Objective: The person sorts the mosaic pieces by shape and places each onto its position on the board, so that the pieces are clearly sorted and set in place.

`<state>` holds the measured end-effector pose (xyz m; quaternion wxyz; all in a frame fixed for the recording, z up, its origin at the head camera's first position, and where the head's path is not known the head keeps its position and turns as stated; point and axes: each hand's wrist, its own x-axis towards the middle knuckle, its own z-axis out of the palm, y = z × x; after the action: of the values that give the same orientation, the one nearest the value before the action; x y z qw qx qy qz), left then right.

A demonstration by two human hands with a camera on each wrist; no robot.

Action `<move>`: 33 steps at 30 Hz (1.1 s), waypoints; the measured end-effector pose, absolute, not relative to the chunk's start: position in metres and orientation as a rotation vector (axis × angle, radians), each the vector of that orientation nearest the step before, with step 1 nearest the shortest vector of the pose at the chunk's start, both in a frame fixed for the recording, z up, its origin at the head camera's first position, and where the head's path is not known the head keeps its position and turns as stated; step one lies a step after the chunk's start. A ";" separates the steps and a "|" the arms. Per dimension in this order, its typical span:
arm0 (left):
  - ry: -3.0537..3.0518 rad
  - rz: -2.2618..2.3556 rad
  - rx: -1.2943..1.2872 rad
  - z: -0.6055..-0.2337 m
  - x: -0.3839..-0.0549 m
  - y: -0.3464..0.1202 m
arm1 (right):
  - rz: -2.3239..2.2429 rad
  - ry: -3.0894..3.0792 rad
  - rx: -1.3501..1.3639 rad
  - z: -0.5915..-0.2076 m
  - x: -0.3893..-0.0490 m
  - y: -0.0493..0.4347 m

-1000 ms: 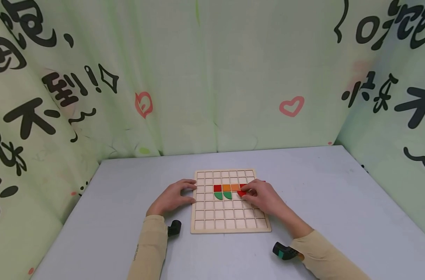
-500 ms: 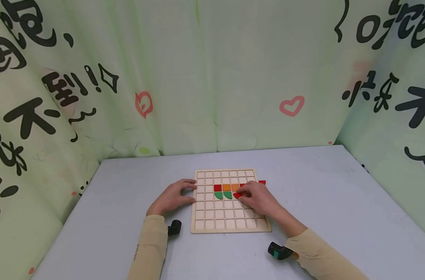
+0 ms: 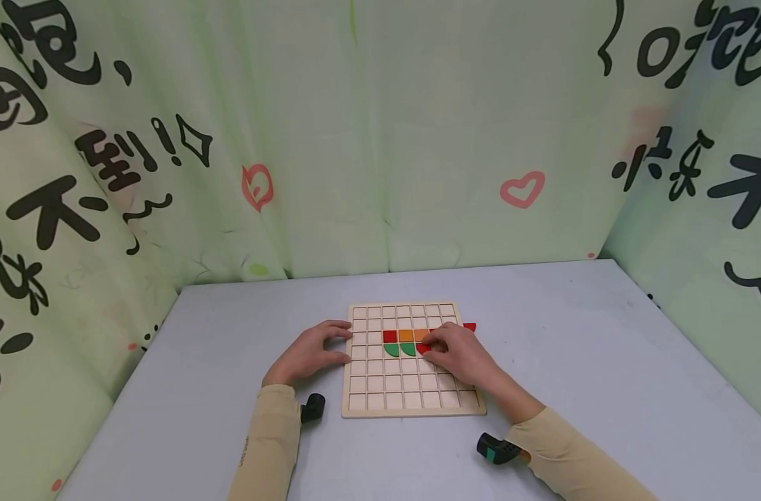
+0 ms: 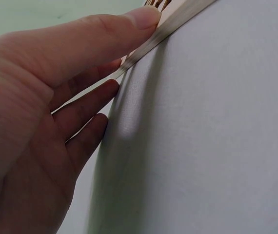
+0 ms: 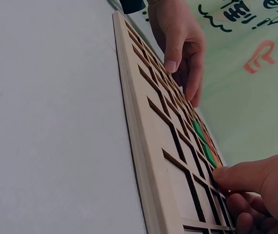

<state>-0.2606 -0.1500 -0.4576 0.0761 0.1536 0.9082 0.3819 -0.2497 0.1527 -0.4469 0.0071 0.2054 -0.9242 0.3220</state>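
Observation:
A square wooden grid board [image 3: 393, 401] lies on the table. My left hand [image 3: 310, 356] touches its left edge with thumb and fingertips, the fingers fairly straight. Over the grid, my right hand [image 3: 460, 353] pinches a red curved-edged piece [image 3: 421, 348] between thumb and fingers, just right of two green quarter-circle pieces [image 3: 408, 349]. The row behind them holds a red square [image 3: 389, 337], two orange squares [image 3: 413, 336] and another red piece, mostly covered by my right fingers. In the right wrist view, my right thumb [image 5: 239, 176] lies beside the green pieces [image 5: 208, 155].
Beyond my right hand, another red piece [image 3: 470, 326] shows at the board's right edge. The white table [image 3: 230, 348] extends around the board. Pale green curtains [image 3: 443, 139] with black lettering hang behind and at the sides.
My right hand has moved slightly left with the red piece, bringing it up beside the green pieces. The red piece at the board's right edge shows more. My left hand stays put.

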 end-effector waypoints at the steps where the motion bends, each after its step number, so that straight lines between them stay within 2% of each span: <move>1: 2.722 1.142 0.463 -0.458 -0.261 -0.150 | 1.007 -2.889 0.638 -0.447 -0.250 0.153; 33: 2.742 1.126 0.528 -0.457 -0.261 -0.151 | 0.975 -2.900 0.598 -0.451 -0.254 0.151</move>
<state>-0.2610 -0.1513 -0.4569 0.0655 0.1751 0.9087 0.3732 -0.2537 0.1514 -0.4505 0.0121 0.1918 -0.9302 0.3126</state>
